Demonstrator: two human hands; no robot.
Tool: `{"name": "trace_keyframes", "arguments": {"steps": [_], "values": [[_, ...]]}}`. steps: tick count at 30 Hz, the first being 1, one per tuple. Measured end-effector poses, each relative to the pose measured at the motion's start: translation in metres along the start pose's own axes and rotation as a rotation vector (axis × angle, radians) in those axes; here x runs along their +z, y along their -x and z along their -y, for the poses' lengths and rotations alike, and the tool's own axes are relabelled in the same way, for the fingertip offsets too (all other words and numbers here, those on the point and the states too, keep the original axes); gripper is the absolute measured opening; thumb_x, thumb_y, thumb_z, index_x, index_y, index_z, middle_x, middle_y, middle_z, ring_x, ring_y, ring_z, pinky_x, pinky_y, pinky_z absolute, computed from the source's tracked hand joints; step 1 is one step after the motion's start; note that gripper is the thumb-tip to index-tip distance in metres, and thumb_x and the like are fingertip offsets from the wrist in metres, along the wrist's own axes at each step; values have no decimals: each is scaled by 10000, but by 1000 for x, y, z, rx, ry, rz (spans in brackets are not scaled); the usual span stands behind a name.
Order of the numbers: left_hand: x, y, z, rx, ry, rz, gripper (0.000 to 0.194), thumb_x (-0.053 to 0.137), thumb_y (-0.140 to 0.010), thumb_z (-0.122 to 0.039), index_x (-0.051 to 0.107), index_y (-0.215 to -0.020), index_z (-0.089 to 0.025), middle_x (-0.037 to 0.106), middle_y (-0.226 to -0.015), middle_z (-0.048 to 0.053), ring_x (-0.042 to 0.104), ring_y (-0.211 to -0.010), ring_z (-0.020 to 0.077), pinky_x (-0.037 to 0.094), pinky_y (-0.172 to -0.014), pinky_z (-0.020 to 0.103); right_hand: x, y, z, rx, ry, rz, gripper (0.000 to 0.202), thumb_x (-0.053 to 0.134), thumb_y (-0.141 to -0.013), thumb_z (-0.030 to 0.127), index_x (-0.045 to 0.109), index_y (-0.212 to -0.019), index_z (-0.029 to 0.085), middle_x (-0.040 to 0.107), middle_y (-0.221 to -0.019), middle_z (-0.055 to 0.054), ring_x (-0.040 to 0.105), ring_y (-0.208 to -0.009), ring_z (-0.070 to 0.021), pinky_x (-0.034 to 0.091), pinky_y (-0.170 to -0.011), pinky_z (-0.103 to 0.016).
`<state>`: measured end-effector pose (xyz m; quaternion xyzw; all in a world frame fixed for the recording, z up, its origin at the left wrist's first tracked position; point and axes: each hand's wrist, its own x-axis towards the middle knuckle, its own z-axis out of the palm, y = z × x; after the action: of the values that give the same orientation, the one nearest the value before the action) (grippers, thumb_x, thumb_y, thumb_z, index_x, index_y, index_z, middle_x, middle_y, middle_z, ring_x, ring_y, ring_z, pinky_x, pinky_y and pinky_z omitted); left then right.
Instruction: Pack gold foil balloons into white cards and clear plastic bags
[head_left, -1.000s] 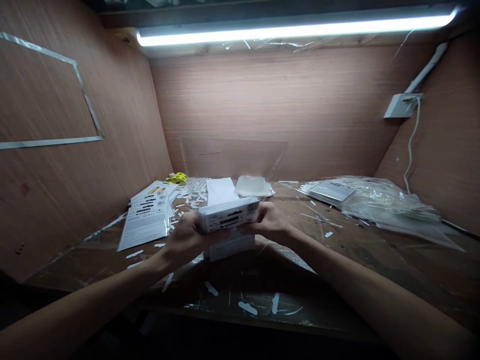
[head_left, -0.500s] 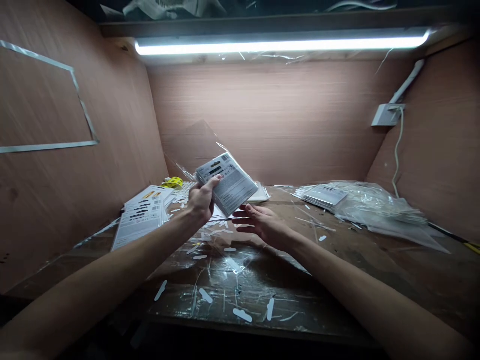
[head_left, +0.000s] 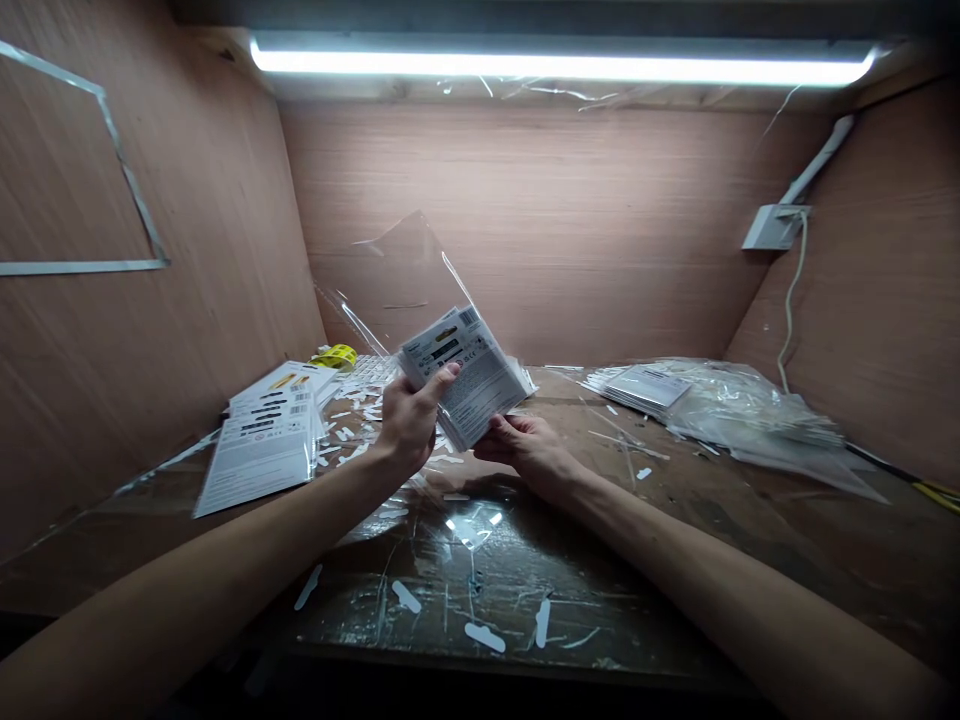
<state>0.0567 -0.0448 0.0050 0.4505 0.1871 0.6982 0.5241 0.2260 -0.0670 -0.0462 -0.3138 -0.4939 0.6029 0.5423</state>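
A stack of printed cards [head_left: 480, 385] is held tilted above the middle of the table, with a clear plastic bag [head_left: 405, 265] reaching up and left from it. My left hand [head_left: 412, 415] grips the stack's left side, thumb across the top card. At the stack's lower right corner, my right hand [head_left: 525, 445] is closed, thumb and fingers pinching the edge. The cards show a dark hang slot, a barcode and small print.
More printed cards [head_left: 262, 450] lie at the left beside yellow tape [head_left: 335, 357]. White scraps [head_left: 485, 637] are scattered over the table [head_left: 570, 590]. Plastic bags [head_left: 742, 400] and a card stack [head_left: 646, 390] lie at the right, below a socket box [head_left: 772, 228].
My right hand has closed on the lower corner of the stack, its fingers no longer spread. The clear bag stands more opened out above the cards. The view has shifted slightly.
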Motion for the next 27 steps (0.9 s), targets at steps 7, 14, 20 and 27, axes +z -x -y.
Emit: {"name": "trace_keyframes", "arguments": {"steps": [7, 14, 20, 27], "values": [[-2, 27, 11, -104, -55, -76, 418, 880, -710, -363, 729, -1007, -111, 762, -1006, 106, 732, -849, 233, 616, -814, 370, 0, 6, 7, -130, 98, -2, 482, 836, -734, 586, 788, -850, 120, 783, -857, -126, 748, -759, -240, 613, -831, -428], [-1, 13, -13, -77, 96, 25, 342, 851, -750, -335, 717, -991, -132, 762, -997, 81, 730, -930, 231, 603, -889, 346, -3, 8, 16, -130, 167, -53, 522, 806, -741, 632, 797, -854, 123, 783, -819, -124, 729, -691, -201, 597, -738, -360], [-4, 4, -16, -164, 132, -139, 357, 883, -680, -209, 709, -979, -120, 771, -963, 77, 732, -899, 213, 607, -896, 359, -5, 6, 9, -115, 227, -27, 551, 798, -725, 657, 810, -857, 122, 786, -780, -139, 751, -687, -223, 605, -685, -351], [1, 23, 0, -139, 113, -95, 357, 894, -681, -225, 717, -981, -144, 769, -988, 65, 724, -861, 198, 616, -814, 323, -2, 8, 11, -144, 228, -12, 533, 819, -715, 630, 819, -875, 122, 790, -805, -137, 750, -668, -221, 639, -711, -388]]}}
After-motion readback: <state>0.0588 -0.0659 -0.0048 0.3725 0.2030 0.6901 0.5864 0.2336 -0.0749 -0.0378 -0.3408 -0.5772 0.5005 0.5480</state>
